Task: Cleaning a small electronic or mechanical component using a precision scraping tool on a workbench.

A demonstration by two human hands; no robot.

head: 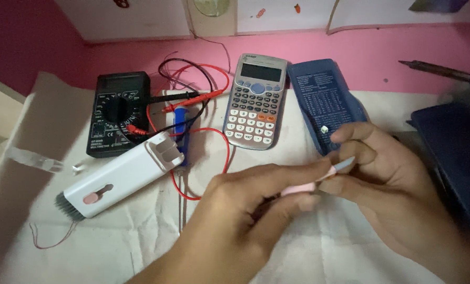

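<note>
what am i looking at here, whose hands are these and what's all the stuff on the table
This is one picture from a camera worn on a person's head, looking down at their own bare hands. The left hand and right hand together hold a slim pink pen-shaped tool with a pale blue tip. On the white cloth lie a black dial multimeter with red and black leads, a grey calculator, its dark blue cover, and a white box-shaped cleaning kit with a brush end.

Dim pink wall (30,37) behind a pink, cloth-covered desk (403,63).
</note>
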